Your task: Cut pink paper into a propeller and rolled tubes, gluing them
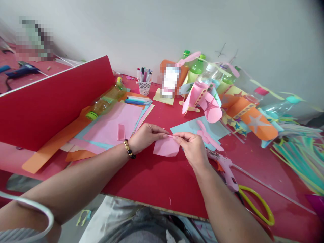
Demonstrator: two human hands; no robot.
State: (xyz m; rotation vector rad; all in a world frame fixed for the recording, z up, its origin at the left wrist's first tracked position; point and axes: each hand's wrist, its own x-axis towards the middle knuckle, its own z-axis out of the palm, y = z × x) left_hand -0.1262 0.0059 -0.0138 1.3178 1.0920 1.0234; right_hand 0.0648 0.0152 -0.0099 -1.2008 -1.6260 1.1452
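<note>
A small piece of pink paper [165, 147] hangs between my two hands above the red table, its top edge pinched. My left hand [144, 137], with a beaded bracelet at the wrist, grips the top edge near its middle. At the right corner, my right hand [191, 145] holds the same edge between thumb and fingers. Beside the right hand lies a pink paper propeller [206, 135] on a light blue sheet [220, 130]. Close to the right forearm rests a pink glue gun [229, 172]. Pink sheets [113, 119] are stacked left of my hands.
A plastic bottle [107, 98] lies by a red upright panel [63, 98]. Pens stand in a patterned cup [144, 87]. Paper-covered bottle planes [255, 114] crowd the back right. Yellow-handled scissors [258, 202] and coloured strips [298, 158] lie at the right.
</note>
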